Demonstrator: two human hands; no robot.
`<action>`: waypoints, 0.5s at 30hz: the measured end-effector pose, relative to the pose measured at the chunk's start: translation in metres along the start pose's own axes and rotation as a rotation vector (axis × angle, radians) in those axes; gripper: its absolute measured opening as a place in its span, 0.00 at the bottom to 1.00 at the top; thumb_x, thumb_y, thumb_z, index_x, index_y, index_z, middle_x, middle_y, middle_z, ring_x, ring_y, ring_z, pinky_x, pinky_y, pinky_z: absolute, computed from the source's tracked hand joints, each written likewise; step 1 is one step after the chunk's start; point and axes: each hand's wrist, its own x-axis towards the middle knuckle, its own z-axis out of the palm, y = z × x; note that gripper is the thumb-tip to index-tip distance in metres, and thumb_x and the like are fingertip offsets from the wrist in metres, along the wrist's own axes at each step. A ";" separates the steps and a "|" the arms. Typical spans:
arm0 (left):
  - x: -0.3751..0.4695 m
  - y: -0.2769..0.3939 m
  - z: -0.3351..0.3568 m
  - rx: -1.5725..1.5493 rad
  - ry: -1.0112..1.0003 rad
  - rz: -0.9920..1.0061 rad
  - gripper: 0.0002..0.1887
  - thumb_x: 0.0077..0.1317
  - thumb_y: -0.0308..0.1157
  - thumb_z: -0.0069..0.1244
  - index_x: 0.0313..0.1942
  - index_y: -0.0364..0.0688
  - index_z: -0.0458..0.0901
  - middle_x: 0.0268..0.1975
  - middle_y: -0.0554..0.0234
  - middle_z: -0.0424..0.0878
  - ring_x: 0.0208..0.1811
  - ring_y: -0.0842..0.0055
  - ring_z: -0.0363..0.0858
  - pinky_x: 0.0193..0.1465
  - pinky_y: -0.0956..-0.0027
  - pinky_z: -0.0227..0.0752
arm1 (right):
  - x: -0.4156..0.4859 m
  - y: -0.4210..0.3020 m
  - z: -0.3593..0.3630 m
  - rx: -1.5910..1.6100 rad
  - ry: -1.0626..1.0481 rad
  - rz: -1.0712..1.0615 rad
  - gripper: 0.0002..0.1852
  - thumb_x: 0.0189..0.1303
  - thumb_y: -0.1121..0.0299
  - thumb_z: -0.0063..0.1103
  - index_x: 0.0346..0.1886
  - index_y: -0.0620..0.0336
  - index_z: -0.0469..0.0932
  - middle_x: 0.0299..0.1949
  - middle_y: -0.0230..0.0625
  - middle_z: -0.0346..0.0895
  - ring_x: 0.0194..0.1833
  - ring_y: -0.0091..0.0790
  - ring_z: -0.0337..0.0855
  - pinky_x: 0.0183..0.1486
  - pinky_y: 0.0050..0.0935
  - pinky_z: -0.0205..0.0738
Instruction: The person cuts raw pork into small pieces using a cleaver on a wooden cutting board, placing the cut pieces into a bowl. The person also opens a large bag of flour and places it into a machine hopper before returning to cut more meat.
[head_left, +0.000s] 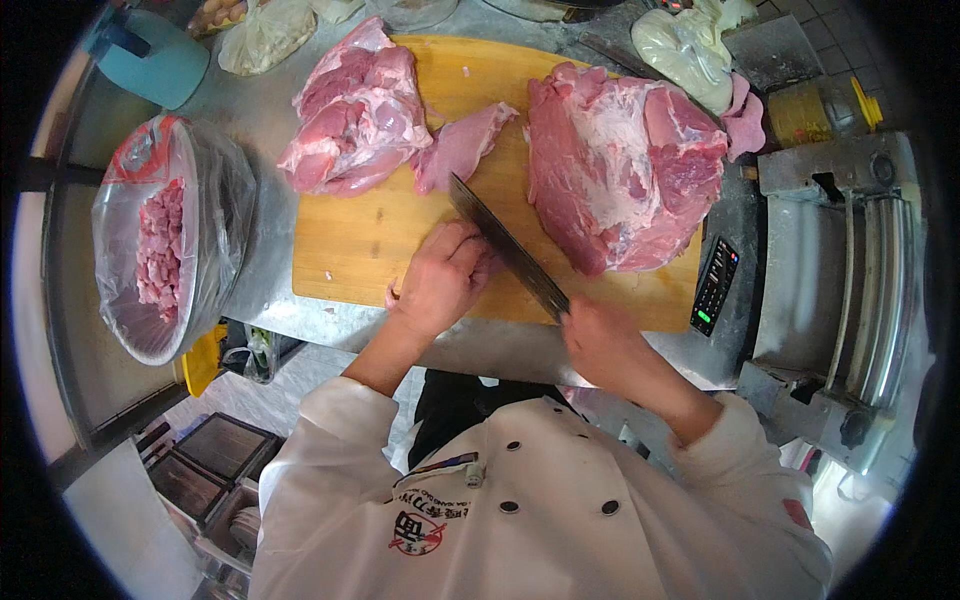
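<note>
My right hand (606, 339) grips the handle end of a cleaver (510, 251), whose dark blade slants up and left across the wooden cutting board (352, 259). Close against the blade's left side, the curled fingers of my left hand (448, 274) press on a piece of raw meat (491, 264), mostly hidden beneath them. Past the blade's tip lies a thin slab of raw meat (461, 146). It touches a large cut of raw meat (360, 124) at the board's left. A bigger cut (626, 169) sits on the right side.
Left of the board stands a plastic-lined bowl (191, 262) with diced meat (160, 251). A blue pitcher (161, 67) and a knotted plastic bag (266, 36) are behind it. On the right are a remote control (714, 285), a roller machine (832, 300) and a yellow-capped bottle (817, 112).
</note>
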 end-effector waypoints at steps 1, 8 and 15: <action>0.000 0.001 0.000 -0.007 0.000 0.000 0.08 0.47 0.21 0.57 0.30 0.37 0.81 0.37 0.55 0.78 0.40 0.60 0.77 0.44 0.63 0.75 | 0.012 0.000 0.007 0.066 0.085 -0.005 0.05 0.54 0.75 0.51 0.29 0.69 0.72 0.25 0.56 0.74 0.31 0.60 0.76 0.34 0.50 0.69; 0.003 0.003 -0.013 -0.092 -0.012 -0.007 0.08 0.49 0.20 0.56 0.31 0.36 0.81 0.39 0.55 0.79 0.39 0.60 0.78 0.42 0.63 0.75 | -0.005 0.004 0.002 0.101 -0.079 0.182 0.05 0.53 0.74 0.52 0.28 0.67 0.72 0.27 0.55 0.76 0.29 0.59 0.77 0.33 0.51 0.69; -0.003 0.006 -0.019 -0.031 0.032 0.023 0.11 0.48 0.20 0.56 0.34 0.37 0.80 0.40 0.55 0.79 0.41 0.60 0.78 0.43 0.61 0.75 | -0.011 -0.007 -0.025 0.158 0.094 0.017 0.09 0.61 0.71 0.52 0.29 0.68 0.68 0.23 0.58 0.72 0.29 0.63 0.74 0.31 0.53 0.64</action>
